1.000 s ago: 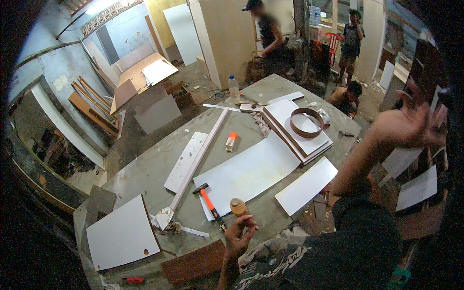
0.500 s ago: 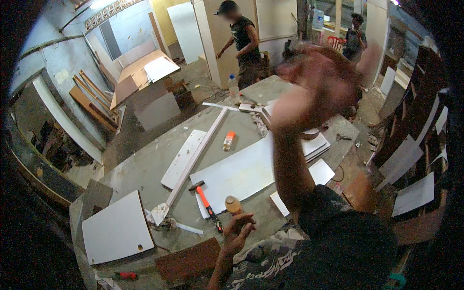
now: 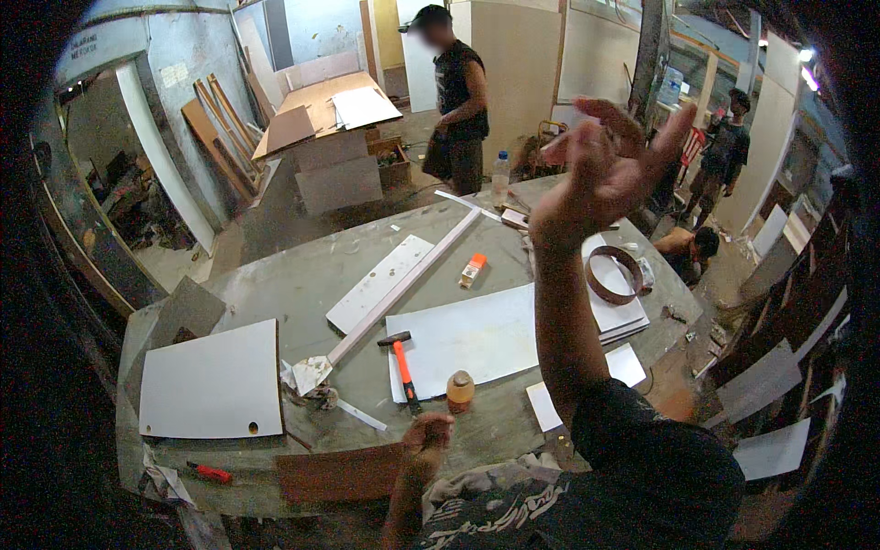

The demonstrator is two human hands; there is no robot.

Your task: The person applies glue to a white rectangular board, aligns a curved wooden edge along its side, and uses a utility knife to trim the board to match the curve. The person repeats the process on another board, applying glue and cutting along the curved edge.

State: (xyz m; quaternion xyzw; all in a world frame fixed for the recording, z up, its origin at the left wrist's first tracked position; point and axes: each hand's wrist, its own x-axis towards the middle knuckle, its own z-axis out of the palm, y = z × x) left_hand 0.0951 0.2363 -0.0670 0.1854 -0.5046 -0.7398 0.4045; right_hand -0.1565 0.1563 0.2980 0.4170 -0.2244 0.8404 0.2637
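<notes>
My right hand (image 3: 610,170) is raised high over the right part of the workbench (image 3: 275,261), fingers apart and partly curled, with nothing in it. Low at the bench's near edge is my left hand (image 3: 427,431), its fingers curled in and nothing visible in them. Just beyond it stands a bottle of amber liquid (image 3: 460,394). A hammer with an orange and black handle (image 3: 403,368) lies beside the bottle, its head on a long white panel (image 3: 477,335). A brown strip of board (image 3: 339,473) lies left of my left hand.
A white board with two holes (image 3: 211,380) and a red-handled tool (image 3: 213,472) lie at left. Further in are a narrow white board (image 3: 380,284), an orange-and-white box (image 3: 472,270), a brown ring (image 3: 614,275) and a plastic bottle (image 3: 500,179). A person (image 3: 456,101) stands beyond the bench.
The view has shifted, with the bench sitting lower in it. My right hand, blurred before, shows clearly with spread fingers. My left hand's fingers have curled in. The person beyond has lowered their arm.
</notes>
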